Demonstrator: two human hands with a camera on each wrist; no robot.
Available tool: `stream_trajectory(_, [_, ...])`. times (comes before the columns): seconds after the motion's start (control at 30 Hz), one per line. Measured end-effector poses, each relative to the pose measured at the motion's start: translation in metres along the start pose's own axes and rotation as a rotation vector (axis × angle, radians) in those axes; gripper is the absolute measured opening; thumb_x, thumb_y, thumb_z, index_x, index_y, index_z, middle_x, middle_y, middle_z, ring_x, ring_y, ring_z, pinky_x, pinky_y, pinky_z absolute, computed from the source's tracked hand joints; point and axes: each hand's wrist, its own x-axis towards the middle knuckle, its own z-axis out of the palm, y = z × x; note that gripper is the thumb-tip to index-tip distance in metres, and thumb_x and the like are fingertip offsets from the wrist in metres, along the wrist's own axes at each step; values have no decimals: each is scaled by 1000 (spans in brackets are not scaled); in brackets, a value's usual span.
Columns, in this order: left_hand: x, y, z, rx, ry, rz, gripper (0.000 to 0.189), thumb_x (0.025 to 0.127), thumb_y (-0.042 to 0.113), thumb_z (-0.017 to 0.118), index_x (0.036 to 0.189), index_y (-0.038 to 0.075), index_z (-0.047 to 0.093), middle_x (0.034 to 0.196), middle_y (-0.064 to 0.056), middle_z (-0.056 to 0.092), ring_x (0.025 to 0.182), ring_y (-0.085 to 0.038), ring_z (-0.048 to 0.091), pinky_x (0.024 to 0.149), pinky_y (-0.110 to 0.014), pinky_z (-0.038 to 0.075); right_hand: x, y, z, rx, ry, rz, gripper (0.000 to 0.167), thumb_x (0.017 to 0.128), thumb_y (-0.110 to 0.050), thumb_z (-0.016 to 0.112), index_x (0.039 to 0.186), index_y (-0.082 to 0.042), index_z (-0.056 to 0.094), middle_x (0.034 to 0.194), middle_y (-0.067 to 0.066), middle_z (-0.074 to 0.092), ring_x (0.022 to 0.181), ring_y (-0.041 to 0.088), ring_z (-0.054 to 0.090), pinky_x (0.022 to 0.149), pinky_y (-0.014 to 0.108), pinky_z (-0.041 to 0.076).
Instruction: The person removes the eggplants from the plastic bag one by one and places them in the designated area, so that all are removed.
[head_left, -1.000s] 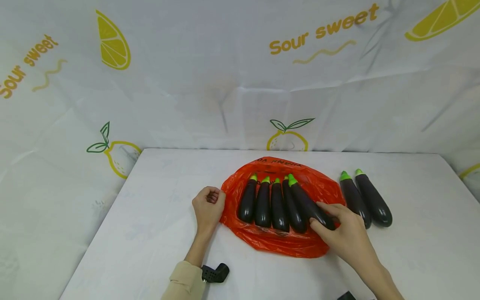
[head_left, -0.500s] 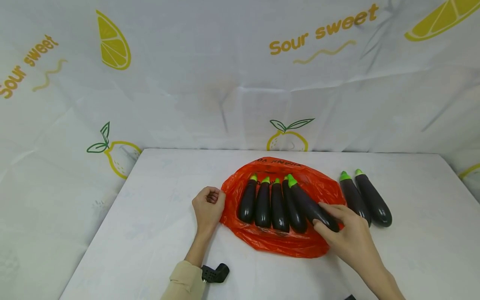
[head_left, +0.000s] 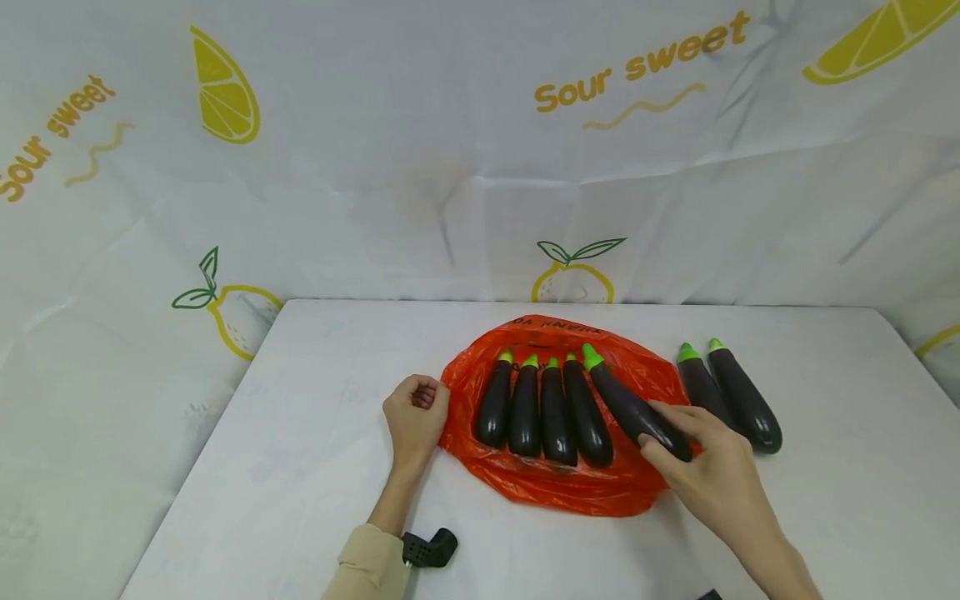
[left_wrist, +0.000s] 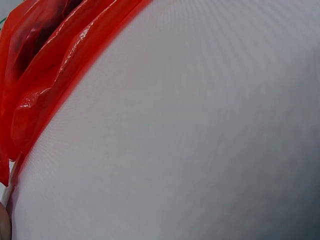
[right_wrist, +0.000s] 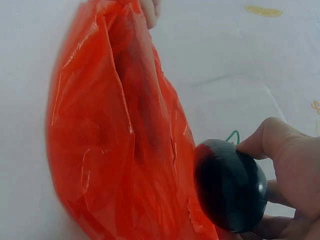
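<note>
My right hand (head_left: 708,471) pinches the lower end of a dark purple eggplant (head_left: 633,407), thumb on one side and fingers on the other. Its bright green stem end points away, over the red plastic bag (head_left: 547,493). In the right wrist view the rounded end of the eggplant (right_wrist: 230,187) shows between thumb and fingers, beside the bag (right_wrist: 95,145). Several more eggplants lie in a row in the bag's mouth. With curled fingers my left hand (head_left: 415,421) pinches the bag's left edge. The left wrist view shows mostly tablecloth and red plastic (left_wrist: 55,70).
Two more eggplants, one of them the outer eggplant (head_left: 745,402), lie on the white table (head_left: 315,467) right of the bag. Behind the table hangs a white sheet (head_left: 390,167) printed with lemons. A black device (head_left: 430,548) is on the left wrist.
My right hand has moved slightly right with the eggplant, opening a gap between it and the row in the bag. The left hand stays at the bag's edge.
</note>
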Motion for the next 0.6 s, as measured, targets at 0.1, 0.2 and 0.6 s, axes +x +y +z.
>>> stream_trajectory(0.1, [0, 1, 0, -6, 2, 4, 9, 84, 2, 68, 75, 4, 69, 66, -11, 63, 59, -11, 52, 57, -18, 48, 0, 2, -3, -10, 35, -12, 40, 82, -7, 79, 121, 1, 72, 114, 24, 69, 85, 27, 59, 55, 16, 45])
stream_trajectory(0.2, [0, 1, 0, -12, 2, 8, 9, 84, 1, 67, 75, 4, 69, 66, -11, 63, 59, -11, 52, 57, -17, 48, 1, 5, -5, -16, 64, -22, 40, 82, -6, 78, 121, 1, 72, 114, 25, 69, 81, 26, 57, 54, 18, 43])
stream_trajectory(0.6, [0, 0, 0, -6, 0, 5, 8, 84, 2, 68, 76, 3, 69, 66, -11, 63, 59, -11, 52, 57, -18, 48, 9, 26, -16, -18, 151, -48, 41, 81, -5, 78, 122, 2, 72, 113, 26, 71, 82, 5, 62, 65, -2, 41])
